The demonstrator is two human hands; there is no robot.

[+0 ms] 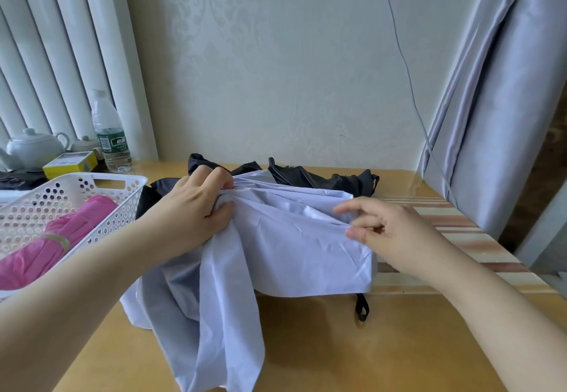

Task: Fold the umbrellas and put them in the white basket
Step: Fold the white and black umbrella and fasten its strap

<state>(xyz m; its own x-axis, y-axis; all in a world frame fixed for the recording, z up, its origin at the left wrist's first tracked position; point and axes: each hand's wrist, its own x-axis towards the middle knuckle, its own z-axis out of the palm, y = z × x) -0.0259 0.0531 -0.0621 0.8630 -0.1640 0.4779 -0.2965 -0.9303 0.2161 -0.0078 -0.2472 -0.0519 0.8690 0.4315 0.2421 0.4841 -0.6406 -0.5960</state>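
A pale lilac umbrella (276, 253) lies collapsed on the wooden table (399, 345), its canopy loose and hanging over the near side. My left hand (190, 210) grips the bunched fabric at the umbrella's left end. My right hand (386, 232) pinches a fold of the canopy near its right end, thumb against fingers. Its black wrist strap (361, 307) pokes out beneath. A black umbrella (322, 177) lies behind it, partly hidden. The white perforated basket (122, 204) stands at the left and holds a folded pink umbrella (46, 253).
Behind the basket stand a water bottle (109, 134), a white teapot (33, 146) and a yellow box (69, 163). A striped cloth (454, 238) covers the table's right part. A grey curtain (506, 100) hangs at the right, with a cable (405, 63) down the wall.
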